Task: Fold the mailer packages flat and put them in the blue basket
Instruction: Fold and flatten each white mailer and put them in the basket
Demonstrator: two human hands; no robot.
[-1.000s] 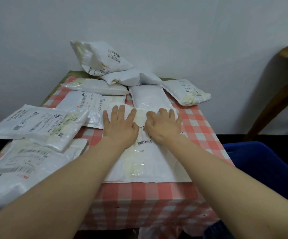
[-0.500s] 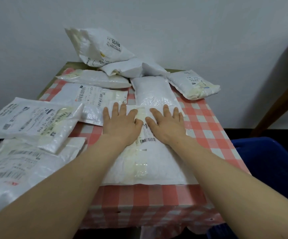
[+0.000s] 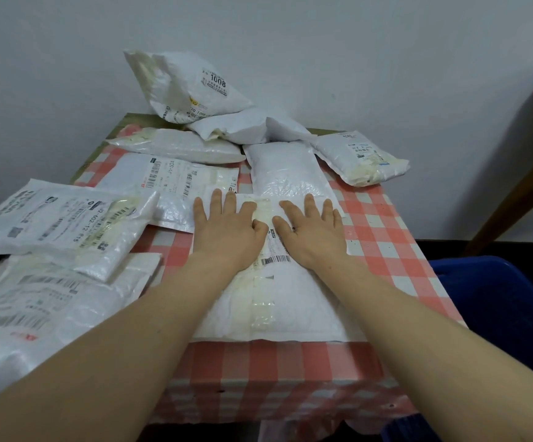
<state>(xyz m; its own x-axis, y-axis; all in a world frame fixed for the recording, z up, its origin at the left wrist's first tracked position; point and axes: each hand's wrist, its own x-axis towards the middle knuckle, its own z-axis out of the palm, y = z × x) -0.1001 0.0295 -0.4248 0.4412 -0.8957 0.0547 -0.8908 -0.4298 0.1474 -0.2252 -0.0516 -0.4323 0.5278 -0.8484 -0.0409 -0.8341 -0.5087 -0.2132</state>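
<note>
Mailer (image 3: 278,301): flat at the bench's (image 3: 383,237) near middle.
Left hand (image 3: 227,232): grip wide, fingers straight, pressing mailer's far end.
Right hand (image 3: 311,232): same, just beside the left.
Basket (image 3: 507,301): blue, right of bench, contents hard to tell.
Other mailers (image 3: 179,145): piled at far edge and left.

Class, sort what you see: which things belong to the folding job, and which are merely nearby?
Belongs to the job:
mailer under the hands
left hand
right hand
other mailers
blue basket

Merely nearby:
checked tablecloth
wooden chair
wall
</note>
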